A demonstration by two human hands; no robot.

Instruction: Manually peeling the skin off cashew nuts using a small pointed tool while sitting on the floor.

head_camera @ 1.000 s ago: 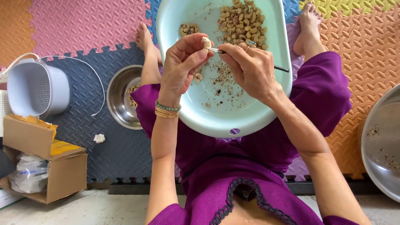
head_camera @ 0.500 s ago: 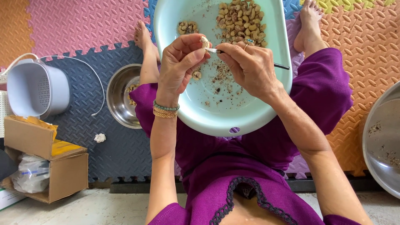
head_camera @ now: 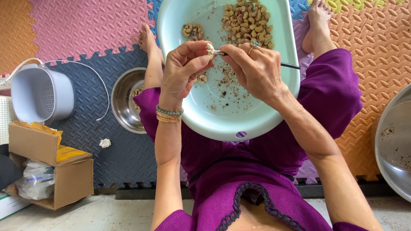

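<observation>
My left hand [head_camera: 184, 70] pinches a single cashew nut [head_camera: 209, 47] between thumb and fingertips, held above the pale green basin [head_camera: 222, 119] resting on my lap. My right hand [head_camera: 254, 70] is closed around a thin peeling tool [head_camera: 287, 65]; its metal tip touches the nut. Inside the basin, a large heap of cashews [head_camera: 246, 21] lies at the far side, a small cluster [head_camera: 192, 31] lies to its left, and skin fragments are scattered across the middle. A steel bowl [head_camera: 126, 100] sits on the foam floor mat beside my left knee. A grey colander [head_camera: 40, 94] and a cardboard box [head_camera: 53, 171] stand further left.
</observation>
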